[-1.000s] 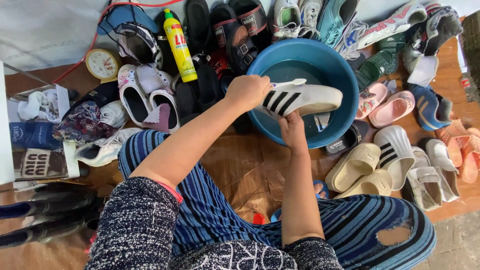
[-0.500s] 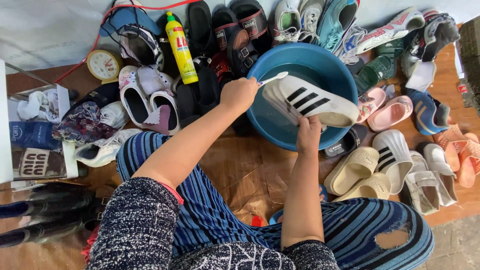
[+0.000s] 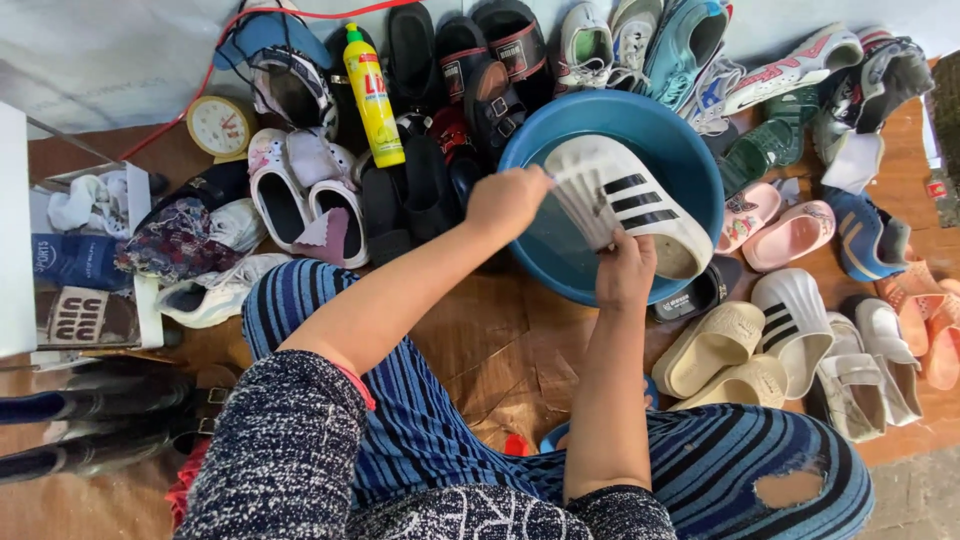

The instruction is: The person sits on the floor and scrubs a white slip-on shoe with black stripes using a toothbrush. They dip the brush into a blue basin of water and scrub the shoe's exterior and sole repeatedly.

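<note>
Centrally: white sneaker with black stripes [image 3: 640,205] held over blue basin [image 3: 690,150]. Right hand [image 3: 625,272] fingers closed on near edge. Left hand [image 3: 507,203] fingers curled at toe, contents blurred. Yellow detergent bottle [image 3: 372,98] far left.

Sneaker [image 3: 640,205] held over basin [image 3: 690,150], bottle [image 3: 372,95] left, slides [image 3: 740,350] right.

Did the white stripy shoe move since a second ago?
Yes. The white striped shoe has turned: its sole faced down across the blue basin rim before, and now it tilts down into the basin, held by the left hand and right hand.
</note>
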